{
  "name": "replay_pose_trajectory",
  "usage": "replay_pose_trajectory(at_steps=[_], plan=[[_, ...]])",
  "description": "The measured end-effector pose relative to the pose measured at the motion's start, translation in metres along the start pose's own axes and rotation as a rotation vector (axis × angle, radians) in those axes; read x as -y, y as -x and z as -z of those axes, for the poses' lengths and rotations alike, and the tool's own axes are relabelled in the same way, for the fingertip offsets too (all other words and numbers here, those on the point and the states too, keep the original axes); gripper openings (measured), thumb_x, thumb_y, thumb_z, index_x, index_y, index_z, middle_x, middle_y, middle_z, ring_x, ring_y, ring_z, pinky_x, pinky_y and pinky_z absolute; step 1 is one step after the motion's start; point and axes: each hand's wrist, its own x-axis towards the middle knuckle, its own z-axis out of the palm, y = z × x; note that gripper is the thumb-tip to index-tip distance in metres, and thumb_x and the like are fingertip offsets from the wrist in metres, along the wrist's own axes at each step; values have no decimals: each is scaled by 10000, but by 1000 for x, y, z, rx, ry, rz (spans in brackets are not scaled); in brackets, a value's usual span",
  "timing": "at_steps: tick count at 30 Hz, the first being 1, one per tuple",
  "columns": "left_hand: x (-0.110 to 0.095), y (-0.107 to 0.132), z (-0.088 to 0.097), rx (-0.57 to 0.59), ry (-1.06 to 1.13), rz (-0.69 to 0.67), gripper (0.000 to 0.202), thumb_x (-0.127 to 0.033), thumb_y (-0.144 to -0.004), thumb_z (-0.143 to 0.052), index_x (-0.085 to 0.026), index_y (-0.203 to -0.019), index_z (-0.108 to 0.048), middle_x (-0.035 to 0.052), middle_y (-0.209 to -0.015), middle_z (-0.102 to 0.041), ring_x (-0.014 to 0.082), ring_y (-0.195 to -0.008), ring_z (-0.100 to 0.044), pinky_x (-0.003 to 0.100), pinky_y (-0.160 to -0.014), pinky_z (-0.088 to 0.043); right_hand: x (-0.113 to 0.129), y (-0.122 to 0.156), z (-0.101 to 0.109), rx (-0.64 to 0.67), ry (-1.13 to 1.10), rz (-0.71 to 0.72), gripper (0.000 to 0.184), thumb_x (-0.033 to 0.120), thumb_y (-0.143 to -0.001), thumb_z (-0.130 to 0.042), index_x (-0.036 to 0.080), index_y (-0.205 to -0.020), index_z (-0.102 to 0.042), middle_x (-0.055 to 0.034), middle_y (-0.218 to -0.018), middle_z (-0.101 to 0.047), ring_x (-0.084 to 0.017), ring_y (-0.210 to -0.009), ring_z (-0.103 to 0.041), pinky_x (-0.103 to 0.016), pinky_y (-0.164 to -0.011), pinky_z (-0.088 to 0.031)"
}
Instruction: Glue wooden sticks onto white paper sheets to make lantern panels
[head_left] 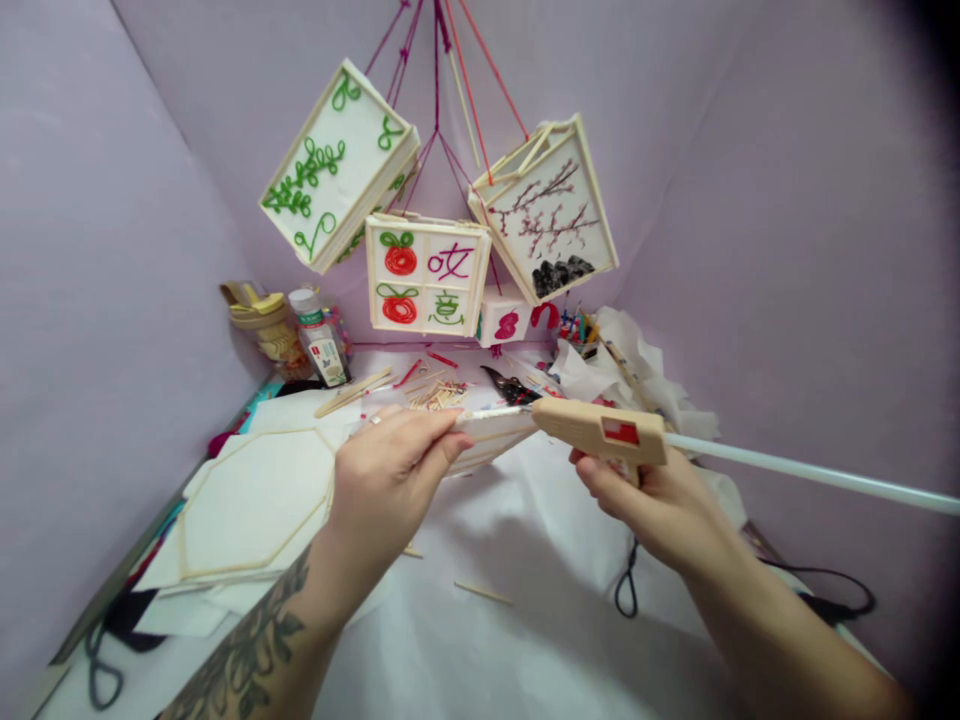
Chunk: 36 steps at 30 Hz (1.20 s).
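My left hand [401, 460] pinches the edge of a white panel framed with thin wooden sticks [491, 437], held tilted above the table. Most of its left part is hidden behind the fingers. My right hand [637, 500] is wrapped round the grip of a tan hot glue gun [592, 430]. A long translucent glue stick [817, 475] juts out of its back end. The gun's nozzle meets, or nearly meets, the right end of the panel's upper edge, where a whitish strip shows.
Decorated box lanterns [427, 275] hang by cords at the back. Black pruning shears [514, 386] and small sticks [439, 394] lie behind the panel. White sheets with a stick-framed octagon [255, 500] are at left, near a bottle [322, 340]. Crumpled paper [637, 370] sits at right.
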Motion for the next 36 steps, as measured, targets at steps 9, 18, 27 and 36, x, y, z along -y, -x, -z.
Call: replay_pose_trajectory(at_steps=[9,18,27,36], plan=[[1,0,0,2,3,22,119,-206,-840,-717,-218,-957,-732,13,-877,-774,164,-779,-725,281,-757,-583,-1,1,-1,10,-7,11,237,424,-855,-588,203,-919,-643,-26,-713,-606,-157,-565,-505,-270,-470,-420],[0,0,0,-1,20,13,121,-194,-837,-723,-205,-957,-712,12,-885,-772,153,-781,-717,272,-757,-574,-1,1,-1,24,10,25,218,409,-872,-576,199,-903,-621,-22,-713,-589,-154,-580,-500,-276,-495,-427],[0,0,0,4,40,0,125,-194,-842,-718,-203,-966,-710,13,-875,-771,155,-785,-716,283,-791,-572,-4,2,0,-6,7,20,247,435,-886,-565,196,-859,-622,-13,-667,-553,-155,-572,-496,-282,-505,-425],[3,1,-2,-18,26,-10,120,-193,-833,-727,-190,-952,-711,14,-869,-770,154,-777,-718,268,-756,-569,-1,2,-1,29,6,40,198,386,-885,-572,195,-857,-619,-12,-696,-577,-144,-568,-498,-262,-482,-422]])
